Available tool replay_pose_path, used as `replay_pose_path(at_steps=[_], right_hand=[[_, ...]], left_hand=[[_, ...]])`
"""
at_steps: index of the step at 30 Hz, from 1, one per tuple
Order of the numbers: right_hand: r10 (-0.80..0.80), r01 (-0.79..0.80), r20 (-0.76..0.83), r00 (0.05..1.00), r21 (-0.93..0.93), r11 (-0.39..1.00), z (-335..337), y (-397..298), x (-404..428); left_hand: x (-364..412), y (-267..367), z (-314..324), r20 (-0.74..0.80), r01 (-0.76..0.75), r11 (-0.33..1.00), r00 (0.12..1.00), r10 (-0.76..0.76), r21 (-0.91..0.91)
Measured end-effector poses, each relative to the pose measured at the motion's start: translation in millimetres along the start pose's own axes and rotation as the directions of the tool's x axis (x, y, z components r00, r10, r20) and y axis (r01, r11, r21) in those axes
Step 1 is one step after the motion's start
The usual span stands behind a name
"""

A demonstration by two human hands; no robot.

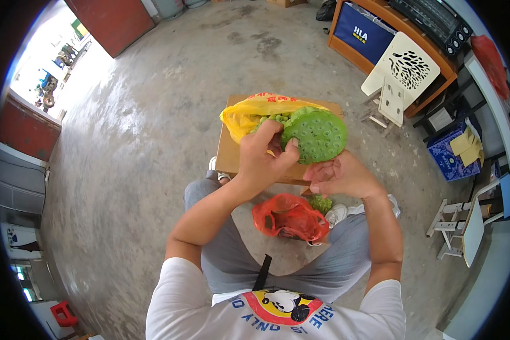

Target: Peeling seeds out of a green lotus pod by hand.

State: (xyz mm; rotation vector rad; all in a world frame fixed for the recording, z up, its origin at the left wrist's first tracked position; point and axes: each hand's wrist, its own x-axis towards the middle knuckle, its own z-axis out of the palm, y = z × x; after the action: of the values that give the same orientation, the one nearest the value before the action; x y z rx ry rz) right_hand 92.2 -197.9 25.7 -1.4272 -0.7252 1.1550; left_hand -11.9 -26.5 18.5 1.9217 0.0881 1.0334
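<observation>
My left hand (265,155) grips a round green lotus seed pod (316,135) at its left edge, with the thumb on its pitted face. The pod is tilted so that this face shows. My right hand (342,175) is just below the pod's lower edge, fingers loosely bent, with nothing seen between thumb and fingers; whether it touches the pod is unclear. Behind my hands an open yellow plastic bag (242,117) holds green lotus seeds (276,118). The bag lies on a cardboard box (228,155). Between my feet is an open red plastic bag (289,216).
Beside the red bag lies a green pod piece (321,204). A small stool (392,102) stands right of the box, near a wooden cabinet (335,32). Further right are a blue box (454,163) and a chair (471,231). A red door (110,23) is far left.
</observation>
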Motion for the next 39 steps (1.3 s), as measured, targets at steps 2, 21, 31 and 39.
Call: replay_pose_path(at_steps=[2,21,31,39], right_hand=[[-0.036,0.036,-0.033,0.999,-0.004,0.999,8.2,-0.3,2.9],[0.064,-0.035,0.069,0.996,-0.359,0.933,-0.1,12.0,6.0],[0.018,0.155,0.320,0.947,-0.507,0.848,-5.8,-1.7,-6.5],[-0.259,0.251,-0.355,0.898,-0.067,0.966,20.1,-5.6,5.4]], left_hand=[[-2.3,-1.5,3.1,-0.008,-0.008,1.000,1.000,0.008,-0.009],[-0.1,-0.3,-0.6,-0.025,-0.076,0.997,0.997,0.076,0.007],[0.1,-10.0,1.9,-0.013,0.186,0.966,0.981,-0.191,-0.181],[-5.0,-0.4,9.0,0.112,0.365,0.864,0.931,-0.348,-0.346]])
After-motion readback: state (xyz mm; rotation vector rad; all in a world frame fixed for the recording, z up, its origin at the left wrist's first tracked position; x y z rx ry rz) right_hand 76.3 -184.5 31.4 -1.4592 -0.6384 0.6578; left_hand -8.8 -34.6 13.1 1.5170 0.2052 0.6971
